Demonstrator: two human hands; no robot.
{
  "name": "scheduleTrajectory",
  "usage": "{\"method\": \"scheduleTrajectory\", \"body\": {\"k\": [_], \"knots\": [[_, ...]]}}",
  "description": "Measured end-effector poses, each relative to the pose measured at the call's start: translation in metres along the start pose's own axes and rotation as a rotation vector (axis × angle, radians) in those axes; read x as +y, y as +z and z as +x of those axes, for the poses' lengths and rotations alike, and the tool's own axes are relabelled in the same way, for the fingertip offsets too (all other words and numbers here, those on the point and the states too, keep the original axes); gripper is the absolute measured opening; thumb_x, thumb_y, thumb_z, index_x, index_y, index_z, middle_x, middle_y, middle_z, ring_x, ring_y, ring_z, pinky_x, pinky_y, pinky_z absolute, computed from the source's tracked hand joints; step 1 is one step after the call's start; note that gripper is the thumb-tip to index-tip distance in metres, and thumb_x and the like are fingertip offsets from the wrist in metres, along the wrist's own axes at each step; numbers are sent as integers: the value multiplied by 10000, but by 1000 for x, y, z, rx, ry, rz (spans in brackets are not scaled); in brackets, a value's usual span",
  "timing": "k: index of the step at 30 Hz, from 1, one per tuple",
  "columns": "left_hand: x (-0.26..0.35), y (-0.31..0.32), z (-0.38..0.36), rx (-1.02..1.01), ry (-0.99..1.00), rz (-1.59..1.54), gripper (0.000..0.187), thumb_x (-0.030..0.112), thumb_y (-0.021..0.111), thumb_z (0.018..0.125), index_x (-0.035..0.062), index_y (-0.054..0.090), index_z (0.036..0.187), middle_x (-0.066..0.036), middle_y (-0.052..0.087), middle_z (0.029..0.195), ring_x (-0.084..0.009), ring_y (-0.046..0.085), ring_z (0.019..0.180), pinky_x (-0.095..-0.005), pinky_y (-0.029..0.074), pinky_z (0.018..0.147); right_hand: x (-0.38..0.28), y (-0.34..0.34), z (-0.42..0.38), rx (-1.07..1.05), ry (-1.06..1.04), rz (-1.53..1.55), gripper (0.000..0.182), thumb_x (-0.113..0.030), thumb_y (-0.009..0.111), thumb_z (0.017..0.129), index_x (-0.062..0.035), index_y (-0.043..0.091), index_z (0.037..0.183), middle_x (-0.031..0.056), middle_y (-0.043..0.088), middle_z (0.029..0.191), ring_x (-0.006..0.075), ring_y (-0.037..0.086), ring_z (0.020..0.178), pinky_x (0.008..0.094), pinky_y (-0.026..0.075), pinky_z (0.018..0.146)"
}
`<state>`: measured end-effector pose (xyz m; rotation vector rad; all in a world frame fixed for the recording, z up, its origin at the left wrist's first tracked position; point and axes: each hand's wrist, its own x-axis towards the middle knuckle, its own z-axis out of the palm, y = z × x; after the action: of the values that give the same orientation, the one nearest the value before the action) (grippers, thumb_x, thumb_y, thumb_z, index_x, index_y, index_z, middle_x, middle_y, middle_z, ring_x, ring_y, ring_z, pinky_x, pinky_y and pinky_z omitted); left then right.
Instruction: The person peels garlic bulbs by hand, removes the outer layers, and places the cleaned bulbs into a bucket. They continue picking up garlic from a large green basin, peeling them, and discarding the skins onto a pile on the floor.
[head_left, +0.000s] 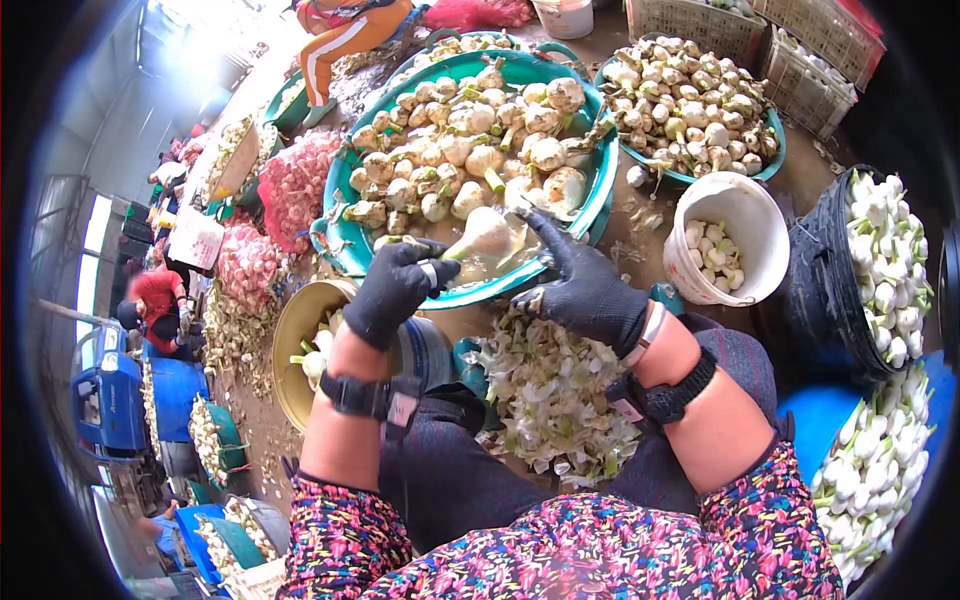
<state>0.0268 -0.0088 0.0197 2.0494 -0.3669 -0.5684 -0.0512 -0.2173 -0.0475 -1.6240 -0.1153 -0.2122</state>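
Observation:
Both my hands wear black gloves. My left hand (393, 290) is closed around the stalk end of a white bulb (485, 238), held over the near edge of a big teal basin (345, 250). My right hand (580, 285) works at the bulb's other side, its forefinger stretched up along it; a blade seems to be in that hand but is hard to make out. The basin is heaped with untrimmed bulbs (470, 130). Below my hands, between my knees, lies a pile of cut peelings (555, 390).
A white bucket (765, 215) with trimmed bulbs stands right of the basin, a black tub (800, 290) of white bulbs further right. A second teal basin (775, 150), crates (700, 20), red mesh sacks (295, 185), a yellow bowl (290, 330). Other people work at left and top.

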Motion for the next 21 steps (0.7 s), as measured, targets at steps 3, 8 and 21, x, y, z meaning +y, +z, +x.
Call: {"method": "scheduleTrajectory", "body": {"k": [3,8,21], "knots": [[1,10,-33,-79,136,-305,160,122,572,795,-29,624,797,-82,628,780,-199,607,689,-296,490,664,7,17,0,7,-101,118,532,-81,668,689,-3,493,1186,131,574,1150,227,606,938,294,479,828],[-19,41,-39,205,279,-280,276,162,527,874,-33,575,1063,-79,617,889,-162,619,787,-295,526,713,-23,20,-6,-134,240,606,445,-40,655,761,0,481,1168,73,588,1039,106,588,878,236,503,773],[-25,54,-33,235,301,-484,207,141,584,866,-34,610,972,-74,641,899,-146,627,784,-296,520,702,-21,25,-13,-47,259,693,453,-46,667,782,17,471,1186,75,590,1058,127,571,943,268,485,833]]}}
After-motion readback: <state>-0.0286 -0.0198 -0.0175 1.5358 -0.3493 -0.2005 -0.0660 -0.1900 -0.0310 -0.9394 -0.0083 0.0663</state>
